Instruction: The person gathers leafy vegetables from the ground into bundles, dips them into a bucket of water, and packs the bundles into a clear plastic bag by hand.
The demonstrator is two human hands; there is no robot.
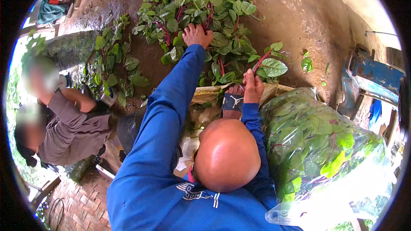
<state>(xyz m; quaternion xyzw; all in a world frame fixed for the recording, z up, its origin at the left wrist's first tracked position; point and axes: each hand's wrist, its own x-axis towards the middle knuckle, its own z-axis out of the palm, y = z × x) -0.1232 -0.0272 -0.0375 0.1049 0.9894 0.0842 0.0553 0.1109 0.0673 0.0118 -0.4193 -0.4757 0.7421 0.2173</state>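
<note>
My left hand [198, 35] reaches forward into a large pile of green leaves with red stems [184, 6], its fingers apart and resting on the leaves. Lower and to the right, my right hand [253, 86] is closed around the lower end of a leafy red stem [262, 61]. Broad green leaves spread from that stem's upper part. Just left of my right hand, a foot in a dark sandal strap [232, 102] shows. Both of my sleeves are blue.
A large clear plastic bag full of leaves [312, 141] lies at the right. Two people, one in a brownish shirt [70, 132], sit at the left near a smaller heap of leafy stems [113, 60]. Blue painted wood [376, 75] stands far right, woven matting [79, 201] lower left.
</note>
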